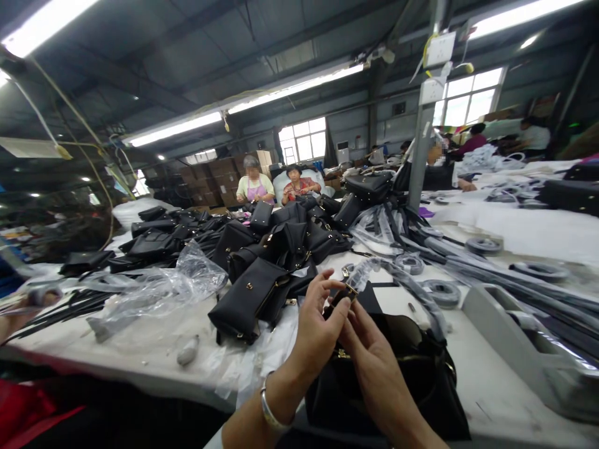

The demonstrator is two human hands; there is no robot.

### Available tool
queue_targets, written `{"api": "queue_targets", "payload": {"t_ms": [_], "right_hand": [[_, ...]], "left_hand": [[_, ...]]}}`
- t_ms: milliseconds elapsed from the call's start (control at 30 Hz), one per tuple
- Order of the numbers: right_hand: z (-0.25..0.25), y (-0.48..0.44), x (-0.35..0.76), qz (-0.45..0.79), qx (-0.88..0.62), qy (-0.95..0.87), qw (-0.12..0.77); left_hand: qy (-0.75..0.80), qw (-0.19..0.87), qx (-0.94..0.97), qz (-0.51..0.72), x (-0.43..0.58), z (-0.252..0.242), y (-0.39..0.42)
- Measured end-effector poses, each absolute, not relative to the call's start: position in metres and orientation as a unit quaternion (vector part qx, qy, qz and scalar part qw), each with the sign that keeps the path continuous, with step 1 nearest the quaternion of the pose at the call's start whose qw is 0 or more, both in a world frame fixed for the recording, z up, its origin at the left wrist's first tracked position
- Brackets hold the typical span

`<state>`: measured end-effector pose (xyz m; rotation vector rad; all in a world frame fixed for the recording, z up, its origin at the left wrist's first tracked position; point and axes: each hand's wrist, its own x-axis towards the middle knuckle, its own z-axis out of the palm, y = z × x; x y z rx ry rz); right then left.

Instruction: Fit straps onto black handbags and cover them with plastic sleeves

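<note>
My left hand [314,321], with a bangle on its wrist, pinches the end of a black strap [345,295] that has gold-coloured metal on it. My right hand [372,358] closes on the same end from the right, fingertips touching it. From there a length of the strap in see-through plastic wrap [416,288] curves off to the right. Below and behind my hands an open black handbag [447,390] with a gold-coloured zip lies at the table's near edge. Another black bag [250,296] with a gold clasp lies just left of my hands.
A heap of black bags [285,231] covers the table's middle. Crumpled plastic [187,277] lies left; a grey tape dispenser [519,349], wrapped coils [440,292] and long straps lie right. A metal post [421,156] rises behind. Two people [255,187] sit across the table.
</note>
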<state>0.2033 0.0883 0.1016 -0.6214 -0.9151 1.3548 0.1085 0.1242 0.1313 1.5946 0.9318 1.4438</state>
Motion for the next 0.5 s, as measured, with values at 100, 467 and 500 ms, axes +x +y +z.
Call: {"api": "queue_targets", "payload": {"t_ms": [100,467,500], "right_hand": [[0.102,0.089,0.202,0.553,-0.3,-0.422,0.653],[0.088,0.085,0.201,0.509,-0.331,-0.452,0.654],[0.089,0.085,0.202,0.507,-0.325,-0.449,0.66]], "left_hand": [[0.317,0.501,0.605,0.531,0.104,0.136,0.123],[0.369,0.565,0.695,0.247,0.102,0.195,0.158],[0.367,0.566,0.696,0.247,0.105,0.198,0.159]]}}
